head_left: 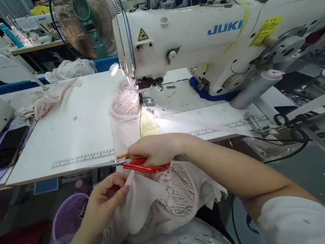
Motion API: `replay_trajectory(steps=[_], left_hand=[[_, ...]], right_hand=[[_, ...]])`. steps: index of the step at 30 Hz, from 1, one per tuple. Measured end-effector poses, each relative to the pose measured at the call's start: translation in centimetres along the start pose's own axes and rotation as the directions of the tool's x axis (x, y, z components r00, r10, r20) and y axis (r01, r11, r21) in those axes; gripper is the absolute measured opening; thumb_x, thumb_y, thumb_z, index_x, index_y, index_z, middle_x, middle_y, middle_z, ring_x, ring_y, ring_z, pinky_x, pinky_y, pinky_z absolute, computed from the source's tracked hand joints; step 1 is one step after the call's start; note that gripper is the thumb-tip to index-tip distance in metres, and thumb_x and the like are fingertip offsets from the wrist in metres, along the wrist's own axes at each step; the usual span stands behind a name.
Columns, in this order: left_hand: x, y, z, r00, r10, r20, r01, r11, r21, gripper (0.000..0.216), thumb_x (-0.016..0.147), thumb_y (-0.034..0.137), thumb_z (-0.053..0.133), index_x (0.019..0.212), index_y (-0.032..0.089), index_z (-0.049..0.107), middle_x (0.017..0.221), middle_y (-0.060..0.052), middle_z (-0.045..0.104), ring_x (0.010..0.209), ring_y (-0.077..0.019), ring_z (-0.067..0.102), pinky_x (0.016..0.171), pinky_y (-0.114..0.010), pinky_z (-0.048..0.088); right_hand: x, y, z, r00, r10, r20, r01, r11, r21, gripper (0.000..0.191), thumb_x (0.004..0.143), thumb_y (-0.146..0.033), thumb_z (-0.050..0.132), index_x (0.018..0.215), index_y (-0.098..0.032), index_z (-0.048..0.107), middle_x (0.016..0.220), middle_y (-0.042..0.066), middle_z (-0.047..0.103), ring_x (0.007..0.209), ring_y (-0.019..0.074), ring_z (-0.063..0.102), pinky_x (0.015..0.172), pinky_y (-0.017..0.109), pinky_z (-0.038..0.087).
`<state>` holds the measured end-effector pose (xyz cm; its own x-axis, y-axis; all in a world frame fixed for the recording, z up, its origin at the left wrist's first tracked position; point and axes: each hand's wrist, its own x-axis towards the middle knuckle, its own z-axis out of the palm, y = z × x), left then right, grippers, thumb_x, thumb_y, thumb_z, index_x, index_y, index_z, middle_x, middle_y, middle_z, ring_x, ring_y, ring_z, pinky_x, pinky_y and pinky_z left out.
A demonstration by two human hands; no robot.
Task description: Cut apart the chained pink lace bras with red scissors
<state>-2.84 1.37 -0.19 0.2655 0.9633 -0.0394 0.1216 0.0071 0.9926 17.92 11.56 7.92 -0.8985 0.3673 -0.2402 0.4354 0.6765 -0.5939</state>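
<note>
A white sewing machine [182,33] marked JUKI stands on a white surface [83,127], its needle end to the left. In front of the machine, near its needle end, a person works with two bare hands. The right hand [161,149] is closed around red-handled scissors [146,166], whose metal blades point left; whether the blades are parted is hard to tell. The left hand [111,198], nearer the person than the machine, pinches the edge of pale pink fabric [142,206] between thumb and fingers. This fabric, with an openwork lace cup, lies gathered over the person's lap, in front of the machine. A matching lace piece [124,104] lies at the machine's needle end, its plain strip running toward the person; whether the two pieces join is hidden by the hands. A yellowish scrap [148,123] sits just in front of the needle area. Left of the machine are crumpled pink cloth [43,102] and, farther left, a dark phone [7,149]. A grey thread cone [257,89] tilts at the machine's near right side. A large fan [87,25] stands behind the machine, to its left; a purple basket [59,220] sits below and left of it.
</note>
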Motion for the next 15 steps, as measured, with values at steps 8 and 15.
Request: replay_trajectory(steps=[8, 15], left_hand=[[0.4, 0.0, 0.2, 0.985, -0.166, -0.049, 0.159, 0.979, -0.124, 0.018, 0.076, 0.029, 0.071, 0.068, 0.018, 0.06, 0.073, 0.001, 0.061, 0.068, -0.0106, 0.052, 0.061, -0.017, 0.042], [0.6, 0.6, 0.2, 0.98, -0.192, -0.05, 0.187, 0.978, -0.09, 0.02, 0.074, 0.028, 0.073, 0.064, 0.016, 0.06, 0.069, 0.0, 0.06, 0.063, -0.0105, 0.05, 0.057, -0.018, 0.039]], right_hand=[[0.5, 0.5, 0.1, 0.998, -0.055, -0.043, 0.056, 0.998, 0.019, 0.025, 0.081, -0.02, 0.051, 0.066, -0.021, 0.032, 0.063, -0.004, 0.045, 0.053, 0.0108, 0.04, 0.048, 0.025, 0.031], [0.6, 0.4, -0.1, 0.996, -0.064, -0.062, 0.062, 0.998, -0.025, 0.024, 0.075, -0.012, 0.052, 0.066, -0.021, 0.032, 0.064, -0.003, 0.045, 0.054, 0.0114, 0.042, 0.048, 0.025, 0.033]])
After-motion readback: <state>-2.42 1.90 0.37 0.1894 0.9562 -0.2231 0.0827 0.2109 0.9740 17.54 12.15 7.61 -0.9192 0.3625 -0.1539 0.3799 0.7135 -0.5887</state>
